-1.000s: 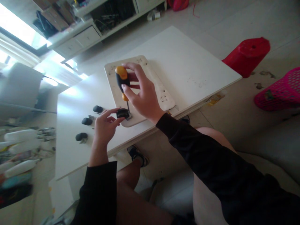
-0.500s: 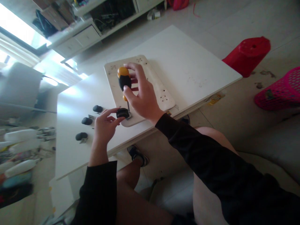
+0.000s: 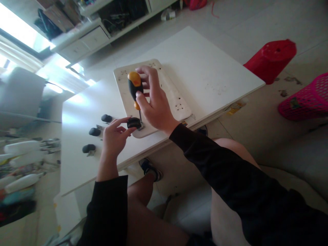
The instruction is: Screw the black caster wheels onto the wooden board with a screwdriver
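- Both hands worked close together at the near end of a pale board (image 3: 167, 92) lying flat on a white bench (image 3: 205, 68).
- Right hand (image 3: 153, 102) was curled around a screwdriver (image 3: 135, 87) with a black and orange handle, held nearly upright, its thin shaft pointing down at the board just beside the left fingertips.
- Left hand (image 3: 114, 136) was partly closed, thumb and fingers pinching a small black caster wheel (image 3: 133, 123) that sat on the board's near corner, touching the screwdriver's tip area.
- Three more black caster wheels (image 3: 94, 131) lay on the bench just left of the left hand, apart from the board.
- Black sleeves covered both forearms.
- Well to the right of the right hand, on the floor, stood a red stool (image 3: 271, 59) and a pink mesh basket (image 3: 304, 99).
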`<action>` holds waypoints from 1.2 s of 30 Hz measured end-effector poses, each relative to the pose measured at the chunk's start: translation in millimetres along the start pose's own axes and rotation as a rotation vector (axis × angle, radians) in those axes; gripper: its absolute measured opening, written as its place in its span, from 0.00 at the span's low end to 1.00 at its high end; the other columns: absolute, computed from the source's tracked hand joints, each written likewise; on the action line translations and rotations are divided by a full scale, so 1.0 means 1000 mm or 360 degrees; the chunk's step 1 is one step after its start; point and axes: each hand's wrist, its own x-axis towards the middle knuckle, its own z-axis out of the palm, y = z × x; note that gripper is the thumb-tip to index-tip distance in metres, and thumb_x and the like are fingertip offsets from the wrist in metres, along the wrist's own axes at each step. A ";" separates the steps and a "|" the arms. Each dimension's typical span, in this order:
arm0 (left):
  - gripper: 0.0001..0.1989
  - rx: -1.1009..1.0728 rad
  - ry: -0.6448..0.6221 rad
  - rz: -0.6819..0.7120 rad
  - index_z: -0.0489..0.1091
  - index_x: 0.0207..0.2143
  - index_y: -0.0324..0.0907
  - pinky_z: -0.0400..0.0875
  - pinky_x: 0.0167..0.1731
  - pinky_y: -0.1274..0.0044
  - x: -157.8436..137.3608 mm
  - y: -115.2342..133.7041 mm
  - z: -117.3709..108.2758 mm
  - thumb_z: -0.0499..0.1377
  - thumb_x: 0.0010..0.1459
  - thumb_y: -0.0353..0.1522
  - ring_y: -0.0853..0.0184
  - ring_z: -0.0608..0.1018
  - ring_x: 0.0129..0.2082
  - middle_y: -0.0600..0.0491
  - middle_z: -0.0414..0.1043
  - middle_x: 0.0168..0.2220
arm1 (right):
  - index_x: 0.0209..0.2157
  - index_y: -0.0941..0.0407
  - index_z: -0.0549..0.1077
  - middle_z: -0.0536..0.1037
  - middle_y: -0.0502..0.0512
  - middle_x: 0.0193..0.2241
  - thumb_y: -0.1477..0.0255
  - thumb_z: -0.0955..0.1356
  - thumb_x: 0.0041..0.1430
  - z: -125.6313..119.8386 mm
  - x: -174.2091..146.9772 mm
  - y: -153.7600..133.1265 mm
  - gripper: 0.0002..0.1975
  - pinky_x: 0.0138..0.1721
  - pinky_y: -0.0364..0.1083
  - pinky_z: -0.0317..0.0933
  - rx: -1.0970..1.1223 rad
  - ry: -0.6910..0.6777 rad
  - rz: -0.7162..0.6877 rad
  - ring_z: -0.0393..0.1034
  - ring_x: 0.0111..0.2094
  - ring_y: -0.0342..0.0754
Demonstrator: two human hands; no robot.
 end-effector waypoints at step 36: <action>0.21 -0.0018 0.0008 0.0009 0.83 0.45 0.44 0.67 0.19 0.80 0.000 -0.001 0.000 0.75 0.46 0.35 0.74 0.75 0.21 0.53 0.80 0.34 | 0.61 0.55 0.57 0.74 0.56 0.55 0.74 0.59 0.69 -0.001 0.000 -0.002 0.20 0.46 0.40 0.77 -0.0049 0.0050 0.0055 0.74 0.54 0.43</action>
